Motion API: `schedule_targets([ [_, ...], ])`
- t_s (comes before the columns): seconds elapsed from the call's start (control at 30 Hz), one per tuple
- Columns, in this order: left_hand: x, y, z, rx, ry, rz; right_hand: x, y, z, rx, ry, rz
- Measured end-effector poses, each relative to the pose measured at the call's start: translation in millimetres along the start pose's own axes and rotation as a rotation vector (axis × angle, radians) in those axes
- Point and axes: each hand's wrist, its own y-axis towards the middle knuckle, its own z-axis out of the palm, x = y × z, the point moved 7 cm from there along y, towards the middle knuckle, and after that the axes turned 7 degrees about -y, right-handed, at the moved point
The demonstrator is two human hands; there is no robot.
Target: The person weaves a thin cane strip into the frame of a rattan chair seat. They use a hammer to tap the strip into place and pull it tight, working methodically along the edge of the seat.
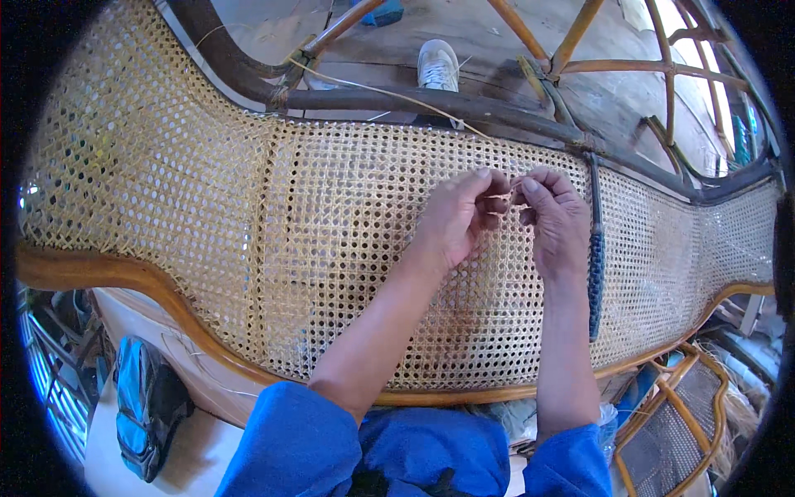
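A wide panel of woven cane mesh stretches across the view under both my hands. Over its right-centre part my left hand has its fingers curled, thumb against the forefinger. My right hand faces it closely, thumb and forefinger pinched together. Between the fingertips is something thin and small; I cannot make out what it is. Just right of my right hand a slim dark tool with a blue wrapped handle lies on the mesh. A loose pale cane strand runs over the panel's far edge.
A dark pole borders the mesh on the far side; a curved brown rattan rail borders the near side. Beyond are rattan frame bars and a white shoe. A blue and black bag sits lower left, another rattan piece lower right.
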Motion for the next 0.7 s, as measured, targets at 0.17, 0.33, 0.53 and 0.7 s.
schedule_targets([
  [0.17,-23.2,3.2,-5.5,-0.168,0.177,-0.121,-2.2,23.2,2.6,-0.026,-0.041,-0.051],
  [0.33,-11.4,10.0,14.7,0.049,0.084,-0.110,5.3,5.3,17.7,-0.204,-0.229,-0.191],
  [0.53,-6.6,16.3,7.4,0.117,0.117,-0.090,-20.4,21.5,14.3,-0.090,0.034,-0.044],
  [0.7,-22.1,16.0,5.1,0.011,0.192,-0.064,-5.3,45.0,5.8,-0.123,-0.167,-0.175],
])
